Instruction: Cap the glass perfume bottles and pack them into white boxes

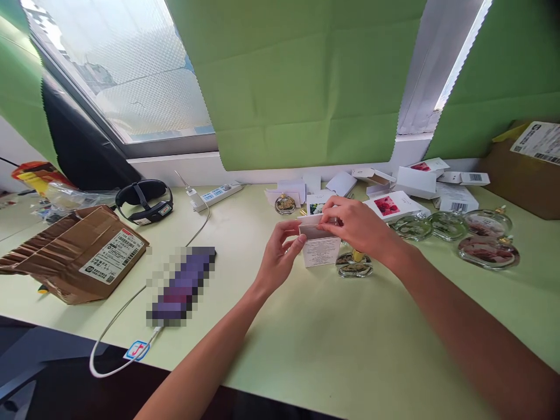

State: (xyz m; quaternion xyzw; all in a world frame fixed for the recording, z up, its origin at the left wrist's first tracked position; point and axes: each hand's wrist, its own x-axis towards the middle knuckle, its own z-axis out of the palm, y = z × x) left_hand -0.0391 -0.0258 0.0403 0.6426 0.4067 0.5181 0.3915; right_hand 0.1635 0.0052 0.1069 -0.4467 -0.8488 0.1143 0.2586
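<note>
Both hands on a small white box

I see my left hand (pixel 280 254) and right hand (pixel 356 224) meeting over the middle of the pale green table (pixel 350 350), both on one small white box (pixel 319 242). The box stands upright, a little above or on the table; I cannot tell whether its base touches. Its front face carries small print.

My left fingers (pixel 294 244) are curled and pressed against the box's left edge, thumb up near the top corner, so they pinch that side. My right fingers (pixel 335 211) are bent down over the top flap, close together, gripping the upper rim.

Just beside the box, to its right and under my right wrist, lies a glass bottle (pixel 354 265) with a gold cap. Farther right sit more round glass bottles (pixel 446 226). Behind my hands is a scatter of white cartons (pixel 415 182), one showing a red picture. To the left are a cardboard parcel (pixel 74 256), a black headset (pixel 144 201), a power strip (pixel 216 195) and a white cable (pixel 118 318).
</note>
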